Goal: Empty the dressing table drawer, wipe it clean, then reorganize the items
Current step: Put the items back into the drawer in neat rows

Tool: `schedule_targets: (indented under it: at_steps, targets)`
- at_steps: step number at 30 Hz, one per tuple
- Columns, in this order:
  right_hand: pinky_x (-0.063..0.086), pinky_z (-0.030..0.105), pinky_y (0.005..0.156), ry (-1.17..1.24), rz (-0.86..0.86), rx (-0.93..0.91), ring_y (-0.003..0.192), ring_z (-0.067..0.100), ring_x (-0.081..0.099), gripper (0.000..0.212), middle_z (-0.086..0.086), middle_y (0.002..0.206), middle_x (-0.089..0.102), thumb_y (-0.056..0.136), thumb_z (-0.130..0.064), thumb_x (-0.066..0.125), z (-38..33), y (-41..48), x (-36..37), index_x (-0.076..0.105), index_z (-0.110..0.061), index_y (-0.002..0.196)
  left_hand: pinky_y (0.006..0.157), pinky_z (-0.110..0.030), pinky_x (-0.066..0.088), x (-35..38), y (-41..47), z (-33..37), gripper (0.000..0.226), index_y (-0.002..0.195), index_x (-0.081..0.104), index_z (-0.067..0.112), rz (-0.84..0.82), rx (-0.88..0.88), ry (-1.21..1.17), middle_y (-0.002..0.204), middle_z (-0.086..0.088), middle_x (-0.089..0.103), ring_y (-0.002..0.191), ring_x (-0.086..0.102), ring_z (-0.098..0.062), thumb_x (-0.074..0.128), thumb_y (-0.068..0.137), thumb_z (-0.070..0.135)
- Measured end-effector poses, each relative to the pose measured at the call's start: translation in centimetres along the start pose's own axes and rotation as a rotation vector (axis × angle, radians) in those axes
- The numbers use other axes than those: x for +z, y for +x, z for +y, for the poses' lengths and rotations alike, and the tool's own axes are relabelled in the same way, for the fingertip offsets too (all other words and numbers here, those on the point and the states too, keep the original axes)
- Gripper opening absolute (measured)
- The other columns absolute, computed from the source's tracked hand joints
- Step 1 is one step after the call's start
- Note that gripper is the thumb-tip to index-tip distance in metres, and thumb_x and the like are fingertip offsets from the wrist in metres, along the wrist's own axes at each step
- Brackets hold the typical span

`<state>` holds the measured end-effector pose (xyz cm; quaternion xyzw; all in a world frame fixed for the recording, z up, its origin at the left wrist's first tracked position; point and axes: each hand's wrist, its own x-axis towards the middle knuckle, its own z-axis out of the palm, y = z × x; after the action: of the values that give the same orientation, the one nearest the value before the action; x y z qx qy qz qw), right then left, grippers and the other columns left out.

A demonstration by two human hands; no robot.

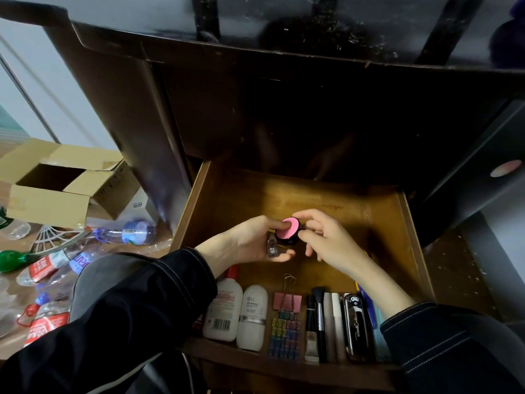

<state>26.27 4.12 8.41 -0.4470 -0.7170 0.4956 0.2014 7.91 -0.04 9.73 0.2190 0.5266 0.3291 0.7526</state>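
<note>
Roughly upright jar (287, 236), pink lid (288, 230) upward.

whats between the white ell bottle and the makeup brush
Head view: a large pink binder clip with rows of small coloured clips, then a black-and-silver tube beside the makeup brush.

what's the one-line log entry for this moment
stage: reorganizing | left hand: holds pink-lidded jar | right hand: pinches jar | drawer: open, white bottles at front

The rounded white bottle (252, 317) in the drawer reads "eLL"; the neighbouring white bottle (223, 311) carries a barcode, digits illegible.
</note>
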Motion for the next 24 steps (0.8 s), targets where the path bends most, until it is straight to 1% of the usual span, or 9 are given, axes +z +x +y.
schedule_targets:
  at_steps: [4, 6, 8, 12, 14, 16, 18, 22, 24]
  targets:
    - [0.042, 0.014, 0.048, -0.028, 0.009, 0.018, 0.06, 0.005, 0.063, 0.019, -0.011, 0.102, 0.07, 0.095, -0.039, 0.064, 0.1, 0.0, -0.2, 0.062, -0.036, 0.114, 0.064, -0.03, 0.06, 0.1, -0.1, 0.1, 0.041, 0.133, 0.055, -0.003, -0.005, 0.033, 0.054, 0.103, -0.015, 0.064, 0.076, 0.069, -0.023, 0.061, 0.098, 0.017]
    - [0.045, 0.021, 0.049, -0.021, -0.011, 0.044, 0.062, 0.008, 0.064, 0.017, -0.007, 0.104, 0.07, 0.094, -0.031, 0.066, 0.1, 0.2, -0.3, 0.063, -0.035, 0.111, 0.066, -0.032, 0.061, 0.0, 0.0, 0.1, 0.041, 0.131, 0.056, -0.002, 0.008, 0.048, 0.078, 0.102, -0.016, 0.064, 0.076, 0.069, -0.024, 0.062, 0.097, 0.021]
    - [0.046, 0.024, 0.047, 0.006, -0.002, 0.105, 0.061, 0.009, 0.064, 0.019, -0.002, 0.104, 0.071, 0.093, -0.021, 0.066, 0.1, 0.7, -0.7, 0.064, -0.034, 0.106, 0.063, -0.033, 0.061, -0.2, 0.2, 0.0, 0.037, 0.126, 0.055, 0.001, 0.06, 0.047, 0.081, 0.09, -0.013, 0.06, 0.068, 0.069, -0.024, 0.062, 0.098, 0.025]
    - [0.042, 0.019, 0.042, -0.145, 0.025, 0.246, 0.061, 0.009, 0.06, 0.02, 0.001, 0.098, 0.068, 0.091, -0.015, 0.062, 1.4, 1.0, -3.3, 0.062, -0.03, 0.104, 0.046, -0.028, 0.052, -0.6, 1.2, -0.5, 0.023, 0.109, 0.06, 0.005, 0.172, 0.025, 0.12, 0.083, -0.012, 0.056, 0.056, 0.06, -0.021, 0.056, 0.1, 0.025]
    - [0.048, 0.019, 0.049, -0.288, -0.049, 0.267, 0.071, 0.011, 0.06, 0.021, -0.003, 0.096, 0.064, 0.09, -0.014, 0.063, 2.1, 0.6, -3.8, 0.062, -0.033, 0.101, 0.043, -0.026, 0.048, -0.6, 1.5, -0.8, 0.022, 0.104, 0.063, 0.004, 0.191, 0.044, 0.131, 0.08, -0.011, 0.057, 0.055, 0.059, -0.02, 0.056, 0.1, 0.024]
    - [0.058, 0.035, 0.069, -0.441, -0.126, 0.283, 0.085, 0.015, 0.062, 0.024, -0.006, 0.097, 0.063, 0.089, -0.015, 0.062, 2.9, 0.3, -3.6, 0.063, -0.033, 0.104, 0.042, -0.025, 0.047, -0.6, 1.6, -0.9, 0.021, 0.103, 0.064, 0.003, 0.188, 0.052, 0.139, 0.079, -0.011, 0.059, 0.054, 0.059, -0.02, 0.056, 0.1, 0.023]
    - [0.057, 0.044, 0.083, -0.58, -0.191, 0.298, 0.093, 0.017, 0.062, 0.028, -0.009, 0.098, 0.061, 0.087, -0.015, 0.061, 3.3, 0.1, -3.3, 0.064, -0.033, 0.108, 0.042, -0.025, 0.048, -0.4, 1.6, -0.8, 0.022, 0.103, 0.065, 0.003, 0.18, 0.057, 0.145, 0.078, -0.011, 0.06, 0.054, 0.06, -0.019, 0.056, 0.1, 0.023]
    - [0.057, 0.042, 0.086, -0.604, -0.235, 0.306, 0.099, 0.016, 0.06, 0.031, -0.014, 0.098, 0.057, 0.087, -0.011, 0.061, 3.3, 0.1, -3.4, 0.065, -0.034, 0.107, 0.041, -0.023, 0.047, -0.2, 1.4, -0.6, 0.021, 0.103, 0.064, 0.003, 0.199, 0.057, 0.136, 0.075, -0.01, 0.06, 0.051, 0.059, -0.019, 0.056, 0.099, 0.021]
    - [0.057, 0.04, 0.084, -0.642, -0.24, 0.312, 0.102, 0.017, 0.06, 0.032, -0.011, 0.103, 0.058, 0.087, -0.01, 0.06, 3.4, 0.0, -3.5, 0.065, -0.032, 0.11, 0.041, -0.023, 0.047, -0.1, 1.3, -0.5, 0.021, 0.104, 0.064, 0.002, 0.196, 0.058, 0.138, 0.075, -0.01, 0.059, 0.051, 0.059, -0.019, 0.055, 0.099, 0.021]
